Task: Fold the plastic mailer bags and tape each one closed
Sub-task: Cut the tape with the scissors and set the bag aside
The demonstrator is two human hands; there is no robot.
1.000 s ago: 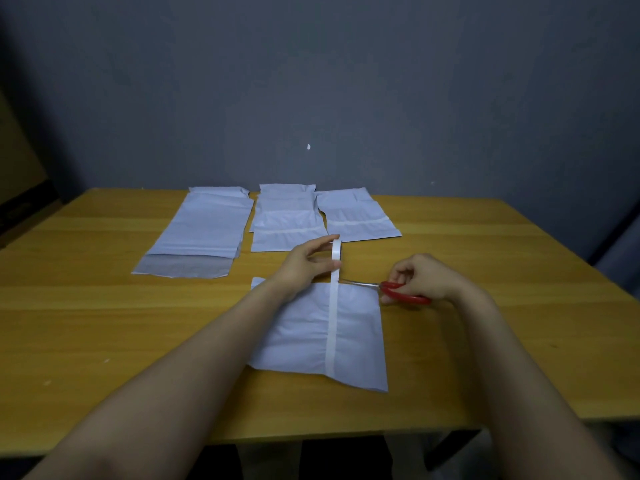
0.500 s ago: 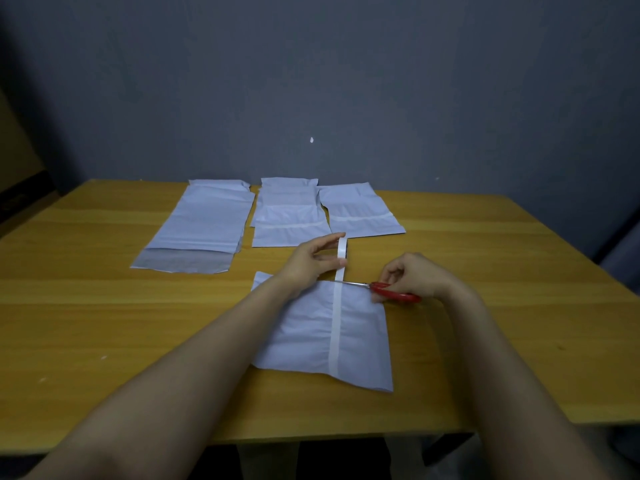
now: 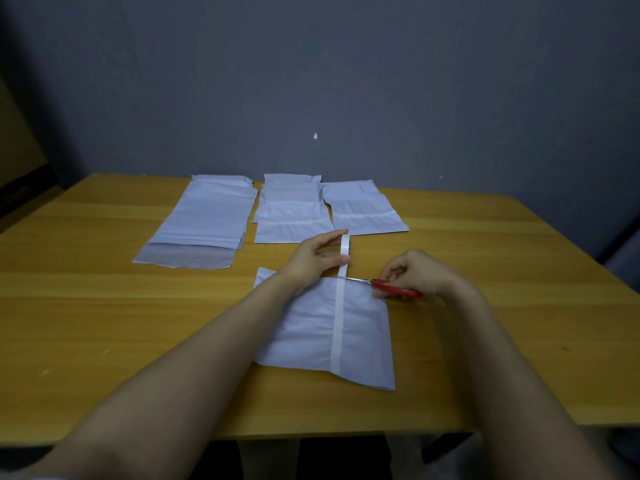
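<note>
A folded white mailer bag (image 3: 304,334) lies in front of me on the wooden table (image 3: 104,306), with a strip of white tape (image 3: 338,320) running down its middle. My left hand (image 3: 317,259) grips the white tape roll (image 3: 345,249) just past the bag's far edge, the tape still joined to the strip. My right hand (image 3: 415,275) holds red-handled scissors (image 3: 391,287), whose blades lie across the tape at the bag's far edge.
At the back of the table lie a stack of unfolded mailer bags (image 3: 204,223) on the left and two folded, taped bags (image 3: 294,216) (image 3: 362,211) beside it. A grey wall stands behind the table.
The scissor blades have come together across the tape at the bag's far edge. The view has tilted slightly; both hands stay in nearly the same place.
</note>
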